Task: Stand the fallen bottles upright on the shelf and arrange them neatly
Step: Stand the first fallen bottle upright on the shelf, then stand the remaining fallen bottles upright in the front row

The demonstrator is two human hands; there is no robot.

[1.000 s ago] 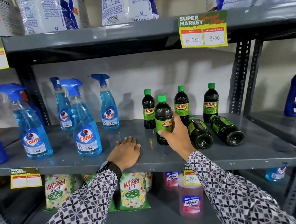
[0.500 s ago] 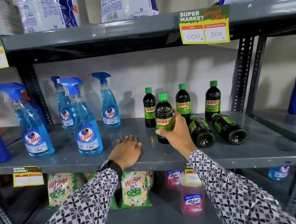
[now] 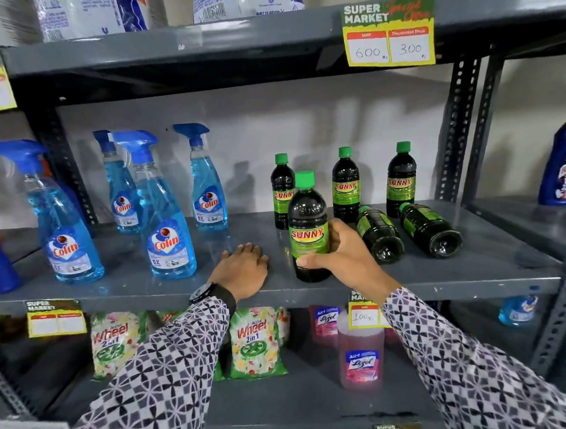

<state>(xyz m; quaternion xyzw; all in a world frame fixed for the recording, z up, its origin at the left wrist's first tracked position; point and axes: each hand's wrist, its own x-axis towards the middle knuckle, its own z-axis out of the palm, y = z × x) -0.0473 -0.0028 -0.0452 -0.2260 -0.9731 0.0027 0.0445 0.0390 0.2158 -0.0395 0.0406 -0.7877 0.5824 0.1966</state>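
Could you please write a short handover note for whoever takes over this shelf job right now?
Right hand: gripping the front Sunny bottle, upright near the shelf edge.
Left hand: flat on the shelf, holding nothing.
Done: three Sunny bottles stand in the back row, plus the held one.
Left: two fallen bottles lie right of the hand, bases facing front; stand them up and line up the rows.

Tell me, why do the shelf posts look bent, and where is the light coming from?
Head view: the wide-angle lens bows the shelf posts and edges. Upright Sunny bottles cast soft shadows leftward on the back wall, suggesting light from the right. Faint glare on the held bottle; the corners look slightly soft.
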